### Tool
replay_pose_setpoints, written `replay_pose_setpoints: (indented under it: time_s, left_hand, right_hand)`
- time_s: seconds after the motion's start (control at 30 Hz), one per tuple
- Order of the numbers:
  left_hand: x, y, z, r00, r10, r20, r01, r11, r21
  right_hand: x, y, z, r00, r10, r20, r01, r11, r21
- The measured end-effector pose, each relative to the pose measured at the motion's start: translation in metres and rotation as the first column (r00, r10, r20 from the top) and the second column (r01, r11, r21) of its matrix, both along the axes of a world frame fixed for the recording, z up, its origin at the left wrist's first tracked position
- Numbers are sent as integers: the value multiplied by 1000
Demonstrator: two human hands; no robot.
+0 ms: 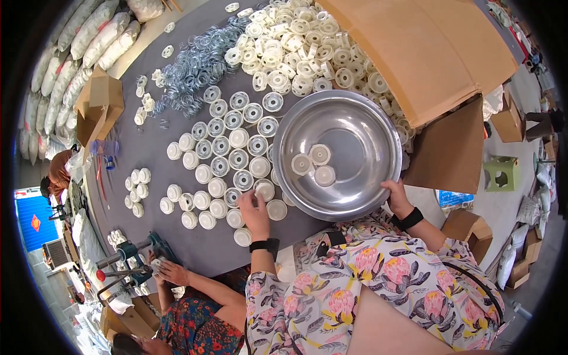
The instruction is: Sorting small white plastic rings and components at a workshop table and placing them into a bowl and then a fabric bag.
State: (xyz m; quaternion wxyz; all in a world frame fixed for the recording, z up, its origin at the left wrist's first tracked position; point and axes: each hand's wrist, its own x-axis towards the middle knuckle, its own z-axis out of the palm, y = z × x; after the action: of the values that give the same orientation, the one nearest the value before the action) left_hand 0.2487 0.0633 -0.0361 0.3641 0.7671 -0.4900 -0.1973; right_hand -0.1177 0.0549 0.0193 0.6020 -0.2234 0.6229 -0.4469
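Observation:
A wide stainless-steel bowl (370, 198) sits at the near edge of the grey table, with three white round plastic caps (319, 155) in it. My right hand (399, 199) grips the bowl's right rim. My left hand (254, 214) is over the near rows of caps, its fingers apart beside a white cap (264, 189); whether they touch it is hard to see. Several round plastic pieces lie in rows left of the bowl. Some show metal coil springs (238, 159) inside, while others, like the cap (203, 173), show closed white tops.
Behind the rows lie a heap of loose springs (195, 65) and a big pile of white plastic rings (290, 47). An open cardboard box (414, 53) borders the right side. At the left, a co-worker's hands (171, 272) are at a green hand press (135, 260).

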Motion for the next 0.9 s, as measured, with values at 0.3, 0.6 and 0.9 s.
replay_pose_setpoints:
  time_s: [0.3, 0.6, 0.9]
  left_hand:
    - [0, -7, -1, 951, -173, 258, 155, 984, 90]
    - [0, -14, 13, 975, -107, 193, 80, 986, 144]
    - [3, -17, 0, 954, -191, 230, 143, 967, 209]
  right_hand:
    - [0, 3, -5, 1000, 17, -21, -17, 1000, -20]
    - [11, -1, 9, 1000, 6, -19, -6, 999, -39]
    - [6, 2, 5, 1000, 21, -13, -21, 999, -28]
